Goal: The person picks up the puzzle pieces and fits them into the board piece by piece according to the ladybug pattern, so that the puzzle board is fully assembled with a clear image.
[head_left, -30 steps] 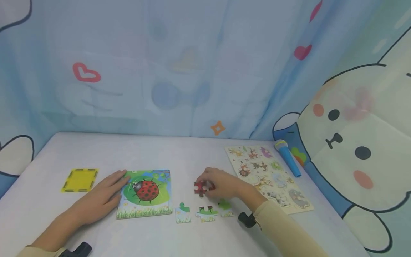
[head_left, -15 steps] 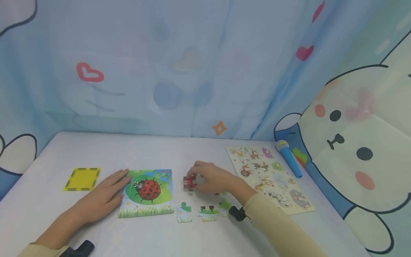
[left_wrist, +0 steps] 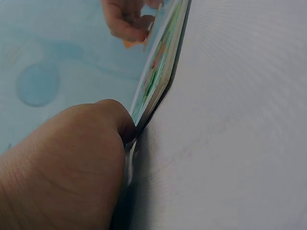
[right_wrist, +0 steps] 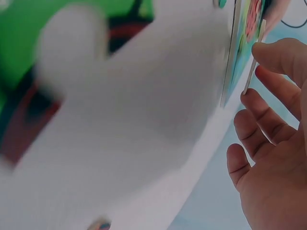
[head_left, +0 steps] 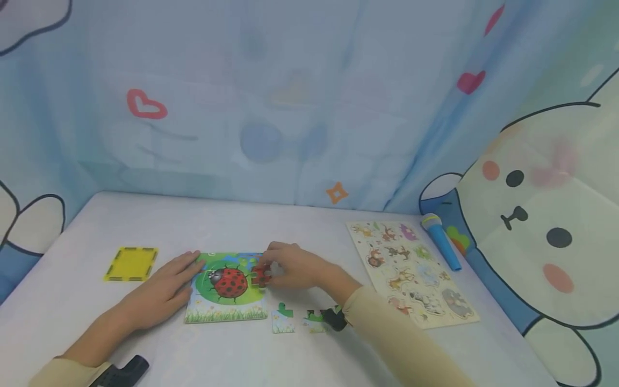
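Observation:
A square ladybug picture board lies flat on the table in the head view. Across its left edge rests my left hand, fingers extended; the left wrist view shows the thumb against the board's side. My right hand pinches a red jigsaw puzzle piece over the board's right part. Edge-on in the right wrist view, the piece sits between thumb and fingers, near the board. Whether it touches the board I cannot tell. Loose pieces lie below right: one green and white, another partly covered by the wrist strap.
To the left lies a yellow square frame. An animal puzzle board lies at the right, with a blue toy microphone beyond it. A printed curtain hangs behind the white table.
My right hand has carried the red puzzle piece leftward from the table to over the ladybug board. The left hand stays on the board; the head view has shifted slightly.

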`<state>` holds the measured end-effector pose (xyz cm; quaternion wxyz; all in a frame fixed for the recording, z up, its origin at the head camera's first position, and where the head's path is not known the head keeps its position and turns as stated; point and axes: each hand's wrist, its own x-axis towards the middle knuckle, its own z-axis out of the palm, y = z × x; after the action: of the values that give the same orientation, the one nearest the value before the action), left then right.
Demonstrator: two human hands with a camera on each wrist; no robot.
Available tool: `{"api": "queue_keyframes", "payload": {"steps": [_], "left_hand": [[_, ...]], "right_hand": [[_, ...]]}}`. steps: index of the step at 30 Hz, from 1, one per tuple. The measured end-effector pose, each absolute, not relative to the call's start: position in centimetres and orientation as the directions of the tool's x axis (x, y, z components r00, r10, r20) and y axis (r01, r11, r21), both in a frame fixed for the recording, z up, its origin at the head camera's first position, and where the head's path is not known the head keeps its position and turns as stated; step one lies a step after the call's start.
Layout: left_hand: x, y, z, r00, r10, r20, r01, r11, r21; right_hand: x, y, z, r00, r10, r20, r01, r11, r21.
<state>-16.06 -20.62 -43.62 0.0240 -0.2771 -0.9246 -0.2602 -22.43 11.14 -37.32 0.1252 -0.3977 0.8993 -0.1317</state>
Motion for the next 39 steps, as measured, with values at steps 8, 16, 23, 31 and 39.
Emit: {"api": "queue_keyframes", "payload": {"steps": [8, 16, 23, 31, 39], "left_hand": [[-16.1, -20.7, -43.7, -0.844, 0.497, 0.2, 0.53, 0.718, 0.452], [-16.1, -20.4, -43.5, -0.844, 0.494, 0.209, 0.531, 0.713, 0.458], [-16.2, -20.6, -43.7, -0.847, 0.49, 0.207, 0.527, 0.718, 0.455], [-16.3, -20.5, -43.9, -0.845, 0.495, 0.204, 0.529, 0.716, 0.455], [-16.0, -20.6, -43.5, -0.851, 0.485, 0.198, 0.518, 0.723, 0.457]], "right_hand": [[-22.1, 8.7, -38.0, -0.624, -0.772, -0.12, -0.709, 0.625, -0.326], [-22.0, 7.1, -38.6, -0.612, -0.78, -0.131, -0.725, 0.62, -0.301], [-22.1, 5.6, -38.8, -0.61, -0.784, -0.114, -0.745, 0.616, -0.258], [-21.8, 4.8, -38.6, -0.627, -0.77, -0.114, -0.746, 0.636, -0.197], [-21.7, 4.4, -38.5, -0.613, -0.783, -0.109, -0.772, 0.622, -0.128]]}}
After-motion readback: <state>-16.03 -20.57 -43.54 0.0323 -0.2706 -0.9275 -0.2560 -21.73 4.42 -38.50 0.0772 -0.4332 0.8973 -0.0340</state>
